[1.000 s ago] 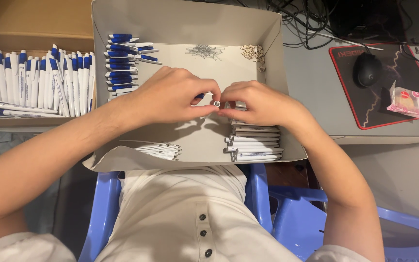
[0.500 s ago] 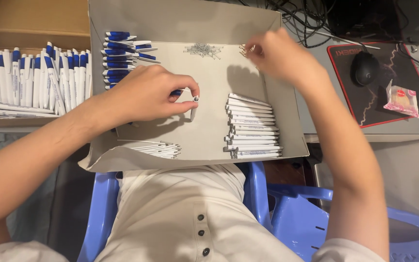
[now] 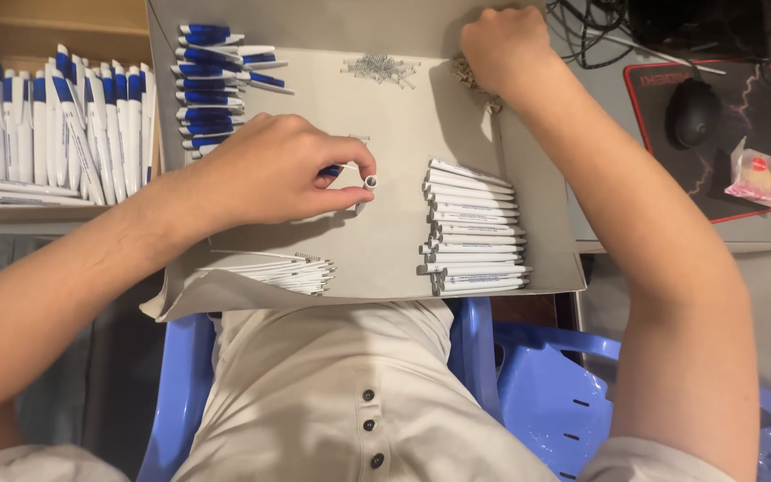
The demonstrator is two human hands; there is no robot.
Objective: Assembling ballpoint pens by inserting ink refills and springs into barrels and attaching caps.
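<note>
The left hand [image 3: 274, 174] pinches a white pen barrel [image 3: 363, 182] at the centre of the grey cardboard tray [image 3: 385, 250]. The right hand [image 3: 501, 45], fingers curled, reaches into a small pile of parts [image 3: 468, 73] at one o'clock; whether it grips anything cannot be told. White barrels [image 3: 473, 228] lie stacked at four o'clock.

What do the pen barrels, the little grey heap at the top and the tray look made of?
White pen barrels: likely plastic, smooth and slightly glossy. Grey heap: probably thin metal springs, wiry and glinting, though too small to be sure. Tray: seemingly grey cardboard, matte, with a bent, soft edge.
</note>
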